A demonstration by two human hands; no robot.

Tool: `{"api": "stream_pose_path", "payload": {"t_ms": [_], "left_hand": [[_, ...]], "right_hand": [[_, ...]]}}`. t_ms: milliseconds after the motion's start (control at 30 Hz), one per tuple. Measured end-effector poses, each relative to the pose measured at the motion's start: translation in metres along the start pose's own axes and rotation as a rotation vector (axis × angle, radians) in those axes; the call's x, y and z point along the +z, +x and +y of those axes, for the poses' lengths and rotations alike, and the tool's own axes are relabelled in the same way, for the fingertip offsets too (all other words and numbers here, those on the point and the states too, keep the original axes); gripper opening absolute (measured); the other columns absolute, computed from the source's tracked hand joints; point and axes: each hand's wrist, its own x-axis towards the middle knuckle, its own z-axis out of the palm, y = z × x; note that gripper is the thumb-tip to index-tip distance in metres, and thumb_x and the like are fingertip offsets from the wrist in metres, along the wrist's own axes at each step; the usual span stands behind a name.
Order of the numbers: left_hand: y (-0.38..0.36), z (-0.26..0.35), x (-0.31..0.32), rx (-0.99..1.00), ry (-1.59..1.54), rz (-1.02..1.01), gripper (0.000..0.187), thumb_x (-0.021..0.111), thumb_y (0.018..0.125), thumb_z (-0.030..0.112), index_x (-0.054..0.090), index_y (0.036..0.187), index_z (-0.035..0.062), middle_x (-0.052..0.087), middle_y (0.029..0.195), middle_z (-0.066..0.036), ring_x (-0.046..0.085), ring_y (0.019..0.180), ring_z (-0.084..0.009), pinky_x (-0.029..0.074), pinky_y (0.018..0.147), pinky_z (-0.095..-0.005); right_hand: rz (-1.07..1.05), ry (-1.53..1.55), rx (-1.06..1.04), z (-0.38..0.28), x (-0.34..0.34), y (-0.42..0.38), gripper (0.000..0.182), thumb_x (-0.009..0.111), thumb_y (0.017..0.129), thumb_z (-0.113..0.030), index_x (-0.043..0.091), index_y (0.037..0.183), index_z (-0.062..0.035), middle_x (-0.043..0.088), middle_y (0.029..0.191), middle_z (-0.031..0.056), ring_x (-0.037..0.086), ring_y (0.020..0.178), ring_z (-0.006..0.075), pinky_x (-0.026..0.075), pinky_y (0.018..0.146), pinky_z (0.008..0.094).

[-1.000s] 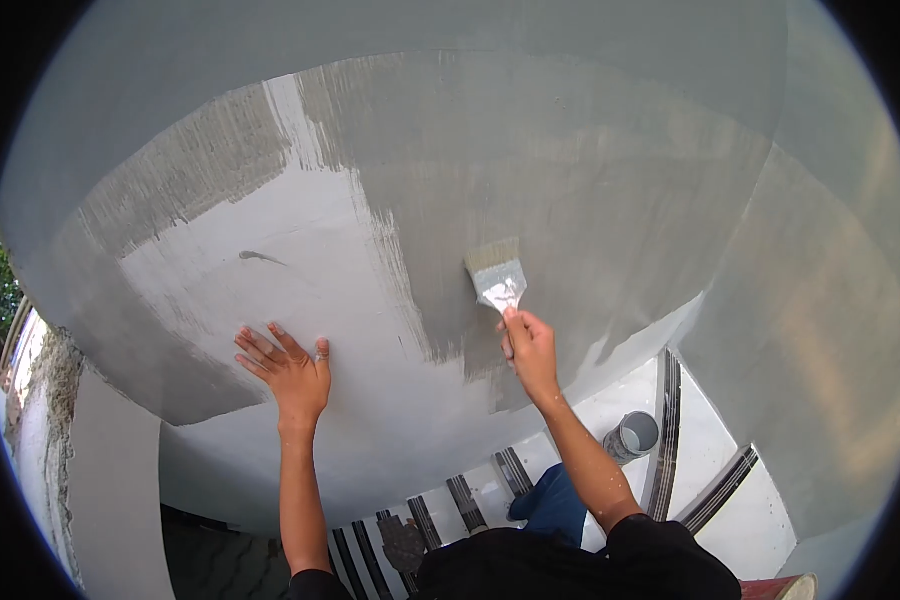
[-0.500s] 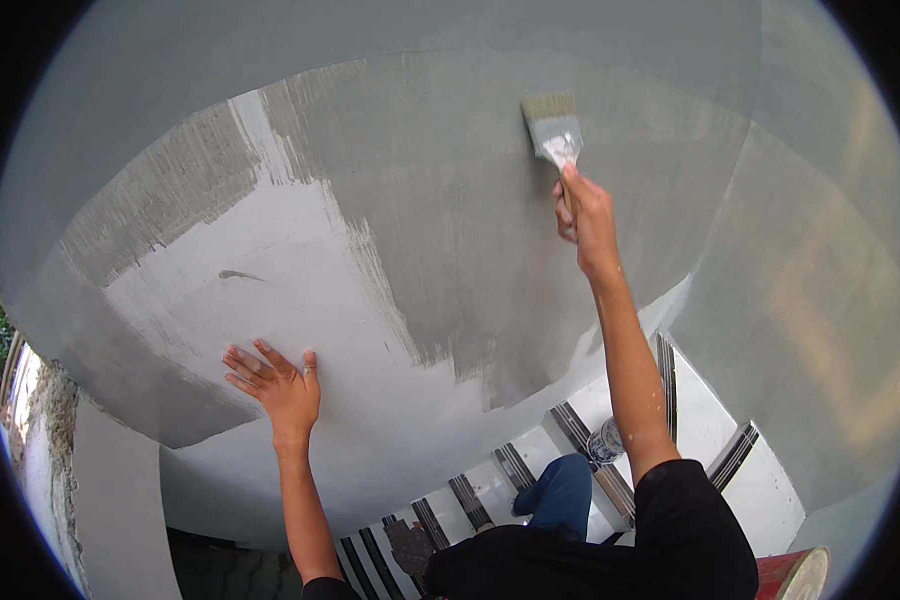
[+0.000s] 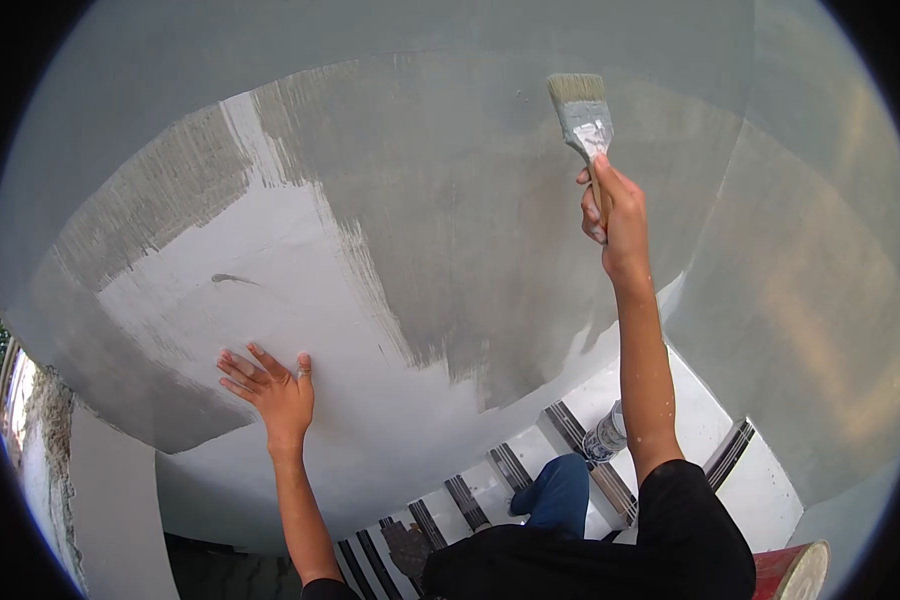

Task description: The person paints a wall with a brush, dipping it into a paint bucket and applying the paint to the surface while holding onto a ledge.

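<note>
My right hand (image 3: 618, 210) is wrapped round the handle of a flat paintbrush (image 3: 585, 118), bristles up, at the upper right part of the wall. Whether the bristle tips press on the surface is hard to tell. Lower on the left, my left hand (image 3: 275, 392) lies with fingers spread against a white patch of the wall (image 3: 240, 240) and holds nothing. Grey paint (image 3: 450, 230) with ragged brush-stroke edges surrounds much of that patch. White specks dot my right forearm and fingers.
Below are white stair steps (image 3: 485, 480) with dark striped edges. A paint-spattered tub (image 3: 607, 435) stands on a step beneath my right arm. A red bucket (image 3: 792, 572) is at the lower right. A rough broken wall edge (image 3: 52, 460) is at far left.
My right hand has moved the paintbrush up and to the right along the wall. My left hand stays on the white patch.
</note>
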Motion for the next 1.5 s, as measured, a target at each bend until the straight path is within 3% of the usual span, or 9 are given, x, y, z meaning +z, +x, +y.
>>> {"api": "stream_pose_path", "payload": {"t_ms": [167,467,533,933,1067,1133,1200,1400,1500], "left_hand": [[-0.001,0.000,0.001,0.008,-0.003,0.012,0.099,0.046,0.102,0.056,-0.021,0.158,0.0097,-0.026,0.160,-0.031,-0.025,0.147,-0.0510,-0.009,0.113,-0.0715],[0.002,0.000,0.002,0.008,-0.055,0.031,0.098,0.044,0.102,0.058,-0.021,0.158,0.0120,-0.026,0.160,-0.030,-0.025,0.147,-0.0506,-0.009,0.112,-0.0727],[-0.002,0.000,0.001,0.002,-0.068,0.004,0.099,0.044,0.101,0.060,-0.022,0.158,0.0126,-0.028,0.160,-0.029,-0.027,0.147,-0.0494,-0.011,0.112,-0.0721],[0.001,-0.002,0.001,-0.020,-0.067,-0.047,0.102,0.045,0.100,0.062,-0.024,0.157,0.0129,-0.030,0.158,-0.030,-0.030,0.145,-0.0504,-0.012,0.112,-0.0718],[-0.002,-0.003,0.001,-0.010,-0.045,-0.046,0.103,0.045,0.100,0.062,-0.025,0.157,0.0129,-0.031,0.158,-0.031,-0.030,0.145,-0.0508,-0.011,0.111,-0.0722],[0.000,-0.004,0.002,-0.010,-0.038,-0.050,0.103,0.045,0.100,0.063,-0.025,0.157,0.0131,-0.032,0.157,-0.031,-0.030,0.145,-0.0508,-0.011,0.112,-0.0722],[-0.002,-0.004,0.002,-0.013,-0.039,-0.061,0.103,0.044,0.100,0.063,-0.026,0.156,0.0132,-0.032,0.157,-0.031,-0.030,0.145,-0.0509,-0.011,0.112,-0.0719],[-0.002,-0.006,0.001,-0.041,-0.001,-0.106,0.101,0.039,0.101,0.066,-0.027,0.156,0.0118,-0.033,0.157,-0.031,-0.032,0.144,-0.0516,-0.012,0.113,-0.0702],[0.000,-0.002,-0.008,-0.064,0.007,-0.150,0.101,0.036,0.101,0.067,-0.027,0.155,0.0091,-0.033,0.157,-0.031,-0.032,0.144,-0.0519,-0.012,0.115,-0.0673]], "right_hand": [[-0.047,0.031,0.104,0.114,-0.009,-0.010,0.044,0.055,0.101,-0.048,0.056,0.082,-0.0088,0.041,0.055,-0.0049,0.030,0.042,0.0039,0.021,0.040,0.0221],[-0.006,-0.271,0.705,0.367,-0.090,-0.260,0.044,0.057,0.102,-0.042,0.056,0.072,-0.0088,0.043,0.054,-0.0049,0.035,0.045,0.0053,0.025,0.043,0.0240],[-0.030,-0.492,0.765,0.378,-0.099,-0.288,0.043,0.057,0.102,-0.042,0.056,0.073,-0.0093,0.043,0.054,-0.0052,0.034,0.043,0.0055,0.024,0.041,0.0232],[-0.029,0.046,0.190,0.225,0.052,-0.200,0.040,0.050,0.107,-0.034,0.053,0.076,-0.0084,0.041,0.059,-0.0058,0.033,0.052,0.0037,0.024,0.047,0.0239],[-0.025,-0.258,0.258,0.357,0.050,-0.272,0.046,0.053,0.106,-0.036,0.051,0.071,-0.0070,0.043,0.060,-0.0051,0.039,0.056,0.0050,0.032,0.051,0.0251],[0.011,-0.326,0.396,0.393,0.040,-0.314,0.048,0.057,0.103,-0.035,0.057,0.073,0.0023,0.048,0.059,0.0086,0.048,0.058,0.0149,0.041,0.056,0.0375],[-0.025,-0.473,0.438,0.415,0.024,-0.346,0.048,0.056,0.104,-0.040,0.058,0.072,-0.0045,0.047,0.057,-0.0027,0.043,0.056,0.0066,0.035,0.053,0.0266],[-0.131,-0.353,0.952,0.401,-0.054,-0.390,0.043,0.059,0.101,-0.042,0.064,0.077,-0.0067,0.046,0.052,-0.0031,0.040,0.044,0.0074,0.029,0.042,0.0273],[0.080,-0.031,1.123,0.369,-0.104,-0.395,0.034,0.060,0.100,-0.041,0.062,0.089,-0.0092,0.044,0.054,-0.0034,0.033,0.040,0.0074,0.023,0.038,0.0264]]}}
